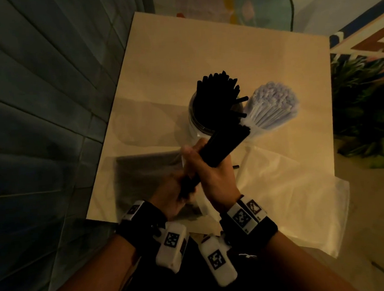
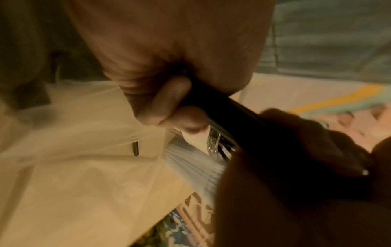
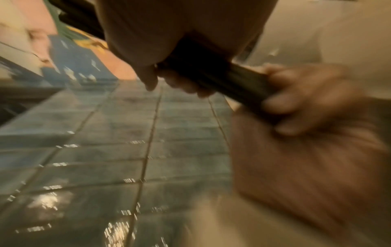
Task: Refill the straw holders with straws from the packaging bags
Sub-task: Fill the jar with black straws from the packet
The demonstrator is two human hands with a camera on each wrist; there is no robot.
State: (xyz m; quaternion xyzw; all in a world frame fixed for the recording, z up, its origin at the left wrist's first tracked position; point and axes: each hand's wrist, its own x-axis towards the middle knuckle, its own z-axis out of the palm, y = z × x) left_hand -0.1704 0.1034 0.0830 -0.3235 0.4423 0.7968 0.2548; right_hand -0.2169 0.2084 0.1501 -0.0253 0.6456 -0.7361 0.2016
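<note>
Together, both hands squeezed one bunch of thin black plastic straws [image 1: 220,150], right hand [image 1: 213,180] above left hand [image 1: 169,194], aiming it toward the clear round holder [image 1: 195,120] just past them.

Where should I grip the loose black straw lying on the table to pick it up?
Judging from the head view, pinch the loose black straw across its short visible stretch, coming straight down from above with two fingers. It lies flat on the table beside the clear bag, right of the right hand, so the sides are crowded.
</note>
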